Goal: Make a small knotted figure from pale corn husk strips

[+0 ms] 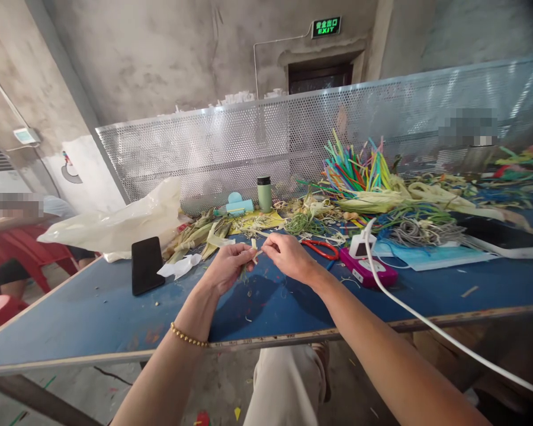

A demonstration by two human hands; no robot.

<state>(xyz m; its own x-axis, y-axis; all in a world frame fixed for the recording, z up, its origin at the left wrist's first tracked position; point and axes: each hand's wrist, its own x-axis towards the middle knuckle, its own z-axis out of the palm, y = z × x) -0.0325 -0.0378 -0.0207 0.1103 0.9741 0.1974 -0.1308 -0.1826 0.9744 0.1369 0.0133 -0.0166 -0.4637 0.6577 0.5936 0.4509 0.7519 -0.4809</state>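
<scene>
Over the near middle of the blue table (195, 316), my left hand (230, 266) pinches a small pale strip of corn husk (254, 244). Its wrist wears a gold bead bracelet. My right hand (289, 255) is close beside it, thumb and forefinger closed on the other end of the pale strip. A few greenish strands hang below the left fingers. Behind the hands lie dried corn husks (199, 235) and a tangle of green string (306, 223). Red-handled scissors (322, 249) rest just right of my right hand.
A black phone (146, 266), white tissue (180, 266) and plastic bag (124, 219) lie left. A green tumbler (264, 194) stands behind. To the right are a magenta power strip (368, 269) with a white cable, a blue mask (444, 257) and coloured strips (355, 168). A perforated metal screen (213, 148) backs the table.
</scene>
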